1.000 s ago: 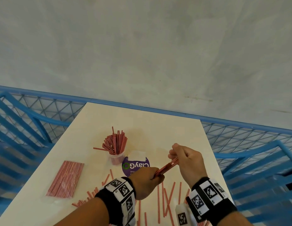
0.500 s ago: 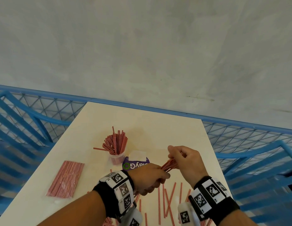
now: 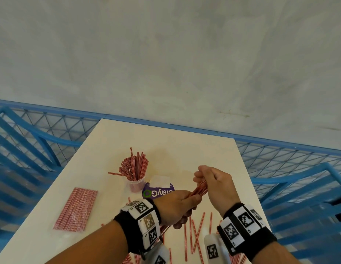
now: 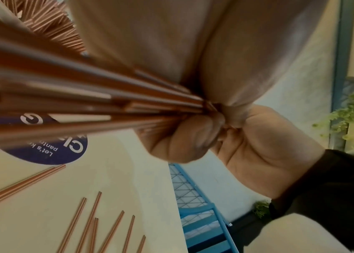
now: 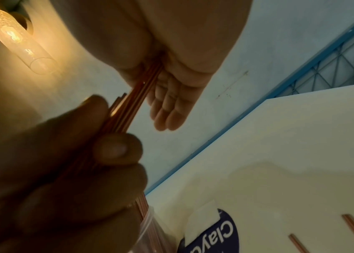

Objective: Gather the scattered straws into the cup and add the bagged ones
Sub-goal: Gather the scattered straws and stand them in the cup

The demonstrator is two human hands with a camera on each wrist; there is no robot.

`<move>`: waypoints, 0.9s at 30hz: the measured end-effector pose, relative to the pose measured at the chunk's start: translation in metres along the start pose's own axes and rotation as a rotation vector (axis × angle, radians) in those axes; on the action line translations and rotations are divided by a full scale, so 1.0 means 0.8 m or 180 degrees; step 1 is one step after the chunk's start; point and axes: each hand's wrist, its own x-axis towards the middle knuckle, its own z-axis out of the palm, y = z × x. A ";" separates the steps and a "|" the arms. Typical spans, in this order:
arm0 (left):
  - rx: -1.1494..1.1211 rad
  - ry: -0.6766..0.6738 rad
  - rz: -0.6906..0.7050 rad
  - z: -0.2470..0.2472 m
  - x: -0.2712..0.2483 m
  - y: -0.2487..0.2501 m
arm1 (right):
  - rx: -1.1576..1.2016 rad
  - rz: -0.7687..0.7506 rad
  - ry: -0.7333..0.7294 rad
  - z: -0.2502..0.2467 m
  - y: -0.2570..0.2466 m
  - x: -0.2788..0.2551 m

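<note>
Above the near part of the white rectangular table, both hands grasp one small bundle of thin red-and-white striped straws. The left hand has its fingers and thumb curled round the bundle's lower end, while the right hand pinches the upper end between thumb and fingers. The bundle slants upward from left to right.

The small clear plastic cup stands upright farther back on the table, already packed with more striped straws that fan out above its rim. Just beside it lies a round dark blue sticker with white lettering. Loose striped straws lie scattered on the table beneath the hands. The flat clear bag of striped straws lies well to the left, apart from the cup.
</note>
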 end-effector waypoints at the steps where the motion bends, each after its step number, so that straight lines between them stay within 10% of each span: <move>1: 0.0118 0.0032 0.0008 0.000 0.001 0.000 | 0.0010 -0.0005 0.0002 0.003 0.001 -0.002; 13: 0.2280 0.0604 0.0101 -0.008 0.012 -0.014 | -0.0796 0.0221 -0.0999 0.000 0.002 -0.018; 17: 0.2446 0.0694 0.0243 -0.017 0.007 -0.010 | -0.0485 0.0042 -0.0463 -0.015 -0.019 -0.009; 27: 0.2352 0.0703 0.0403 -0.007 0.010 0.003 | -0.0521 0.0193 -0.0962 -0.001 -0.019 -0.018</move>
